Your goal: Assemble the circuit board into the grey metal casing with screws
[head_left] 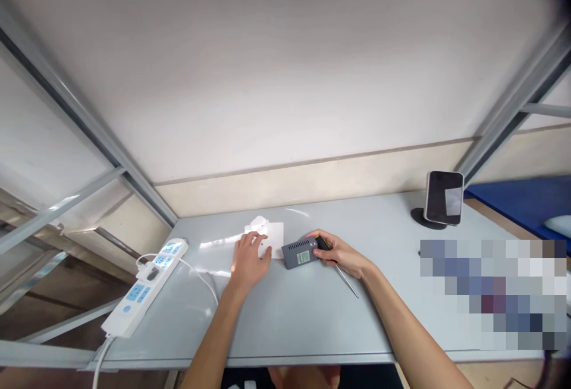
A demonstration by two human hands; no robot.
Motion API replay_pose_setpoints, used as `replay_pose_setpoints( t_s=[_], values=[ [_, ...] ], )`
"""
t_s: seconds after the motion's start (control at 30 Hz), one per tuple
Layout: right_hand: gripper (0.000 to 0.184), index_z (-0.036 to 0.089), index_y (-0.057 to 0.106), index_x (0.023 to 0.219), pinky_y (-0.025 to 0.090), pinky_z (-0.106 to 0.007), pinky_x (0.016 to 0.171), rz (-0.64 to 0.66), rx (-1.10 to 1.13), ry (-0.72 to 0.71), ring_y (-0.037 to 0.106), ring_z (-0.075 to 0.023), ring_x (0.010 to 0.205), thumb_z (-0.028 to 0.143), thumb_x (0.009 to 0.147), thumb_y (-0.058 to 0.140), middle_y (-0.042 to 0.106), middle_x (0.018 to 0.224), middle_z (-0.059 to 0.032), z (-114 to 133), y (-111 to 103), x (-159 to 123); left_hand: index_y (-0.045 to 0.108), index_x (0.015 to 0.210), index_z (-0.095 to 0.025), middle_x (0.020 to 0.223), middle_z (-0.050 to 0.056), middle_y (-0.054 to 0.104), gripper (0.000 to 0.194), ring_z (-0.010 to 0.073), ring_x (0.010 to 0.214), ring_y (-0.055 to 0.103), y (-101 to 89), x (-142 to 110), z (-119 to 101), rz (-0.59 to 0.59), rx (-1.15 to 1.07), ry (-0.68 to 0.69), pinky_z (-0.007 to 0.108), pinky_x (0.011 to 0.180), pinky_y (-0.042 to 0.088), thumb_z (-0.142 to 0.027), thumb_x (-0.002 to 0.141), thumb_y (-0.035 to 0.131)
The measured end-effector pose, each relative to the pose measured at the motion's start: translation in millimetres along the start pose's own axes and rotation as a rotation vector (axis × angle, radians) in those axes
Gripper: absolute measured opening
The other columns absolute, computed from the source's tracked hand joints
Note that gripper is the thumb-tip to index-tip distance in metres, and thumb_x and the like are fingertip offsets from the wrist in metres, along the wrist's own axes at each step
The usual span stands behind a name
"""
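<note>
My right hand [336, 252] grips a small dark grey box [300, 253] with a row of vent slots and a pale green label. In the same hand is a screwdriver with a black and yellow handle [322, 242]; its thin metal shaft points down toward me. My left hand [250, 259] rests over a sheet of white paper [276, 235], thumb apart from the fingers. Tiny dark specks, too small to name, lie on the paper near my left fingertips. A crumpled white piece [259, 221] sits at the paper's far edge.
A white power strip [145, 288] with a plugged-in adapter and cable lies along the left of the grey table [307, 317]. At the back right stands a dark-screened device [444, 197] on a round base. A blurred-out patch covers the right side. Metal posts frame both sides.
</note>
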State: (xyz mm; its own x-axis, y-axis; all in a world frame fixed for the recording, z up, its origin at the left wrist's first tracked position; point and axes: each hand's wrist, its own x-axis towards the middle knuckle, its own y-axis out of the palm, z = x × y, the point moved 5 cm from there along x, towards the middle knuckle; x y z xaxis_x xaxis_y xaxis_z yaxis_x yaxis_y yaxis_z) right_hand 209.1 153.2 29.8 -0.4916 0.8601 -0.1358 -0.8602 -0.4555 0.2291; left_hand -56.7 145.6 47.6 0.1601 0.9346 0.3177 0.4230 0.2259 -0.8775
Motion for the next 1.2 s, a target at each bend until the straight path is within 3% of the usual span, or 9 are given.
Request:
replay_pose_setpoints(
  t_s=[0.07,0.13,0.2,0.37,0.57,0.7,0.83,1.03,1.2],
  values=[
    [0.055,0.027,0.068,0.129,0.028,-0.024,0.054,-0.031,0.02,-0.012,0.038,-0.0084,0.063,0.042,0.08,0.09,0.056,0.091,0.0012,2,-2,-1,0.063,0.14,-0.026,0.139,0.011,0.066,0.038,0.0289,0.129,0.062,0.5,-10,-25,0.069,-0.325,0.145,0.048,0.112,0.051,-0.031,0.102,0.059],
    [0.059,0.03,0.066,0.135,0.031,-0.024,0.054,-0.109,0.078,-0.058,0.04,-0.0089,0.065,0.042,0.082,0.089,0.063,0.103,-0.0021,7,-8,-3,0.06,0.146,-0.028,0.141,0.01,0.067,0.044,0.0263,0.128,0.064,4.8,-18,-43,0.129,-0.549,0.174,0.043,0.112,0.053,-0.035,0.103,0.06],
    [0.055,0.03,0.066,0.133,0.033,-0.025,0.054,-0.22,0.171,-0.139,0.04,-0.0093,0.065,0.043,0.084,0.087,0.065,0.112,-0.0048,15,-18,-5,0.064,0.143,-0.028,0.131,0.008,0.073,0.04,0.024,0.118,0.069,12.7,-22,-52,0.135,-0.653,0.104,0.041,0.107,0.057,-0.037,0.104,0.058],
    [0.031,0.028,0.07,0.112,0.036,-0.027,0.055,-0.458,0.423,-0.508,0.043,-0.0122,0.066,0.042,0.087,0.081,0.057,0.095,-0.0016,55,-34,-23,0.067,0.143,-0.032,0.126,0.004,0.076,0.042,0.0219,0.109,0.072,33.1,-14,-66,0.15,-0.725,0.051,0.036,0.098,0.061,-0.034,0.101,0.064],
    [0.023,0.029,0.067,0.11,0.036,-0.03,0.059,-0.289,0.338,-0.69,0.044,-0.0137,0.065,0.045,0.094,0.073,0.054,0.088,-0.0003,115,13,-15,0.067,0.144,-0.032,0.121,0.004,0.076,0.043,0.0213,0.109,0.072,49.5,12,-85,0.151,-0.712,0.195,0.036,0.102,0.057,-0.033,0.101,0.066],
    [0.022,0.028,0.067,0.107,0.034,-0.031,0.059,-0.191,0.165,-0.698,0.043,-0.0134,0.063,0.048,0.098,0.069,0.056,0.084,-0.0003,134,35,8,0.067,0.144,-0.031,0.123,0.004,0.076,0.043,0.0212,0.107,0.072,57.1,24,-85,0.191,-0.737,0.23,0.037,0.103,0.057,-0.034,0.101,0.065],
    [0.022,0.028,0.065,0.105,0.033,-0.03,0.056,-0.27,0.212,-0.715,0.04,-0.0128,0.06,0.048,0.097,0.069,0.053,0.083,0.0002,128,17,17,0.068,0.142,-0.031,0.135,0.006,0.072,0.039,0.0238,0.121,0.068,58.8,30,-76,0.221,-0.777,0.223,0.04,0.11,0.054,-0.034,0.105,0.057],
    [0.021,0.031,0.062,0.099,0.037,-0.031,0.05,-0.492,0.385,-0.587,0.038,-0.0151,0.059,0.047,0.091,0.072,0.047,0.082,-0.0007,95,-43,18,0.069,0.136,-0.026,0.121,0.007,0.075,0.036,0.0235,0.104,0.07,64.7,34,-59,0.156,-0.753,0.009,0.041,0.098,0.058,-0.039,0.107,0.052],
    [0.023,0.029,0.06,0.098,0.037,-0.03,0.048,-0.55,0.469,-0.506,0.037,-0.0148,0.058,0.044,0.088,0.075,0.048,0.08,0.0,66,-76,32,0.069,0.129,-0.024,0.123,0.011,0.07,0.032,0.0274,0.118,0.065,72.3,34,-58,0.077,-0.623,-0.021,0.046,0.106,0.055,-0.039,0.107,0.053]
  ],
)
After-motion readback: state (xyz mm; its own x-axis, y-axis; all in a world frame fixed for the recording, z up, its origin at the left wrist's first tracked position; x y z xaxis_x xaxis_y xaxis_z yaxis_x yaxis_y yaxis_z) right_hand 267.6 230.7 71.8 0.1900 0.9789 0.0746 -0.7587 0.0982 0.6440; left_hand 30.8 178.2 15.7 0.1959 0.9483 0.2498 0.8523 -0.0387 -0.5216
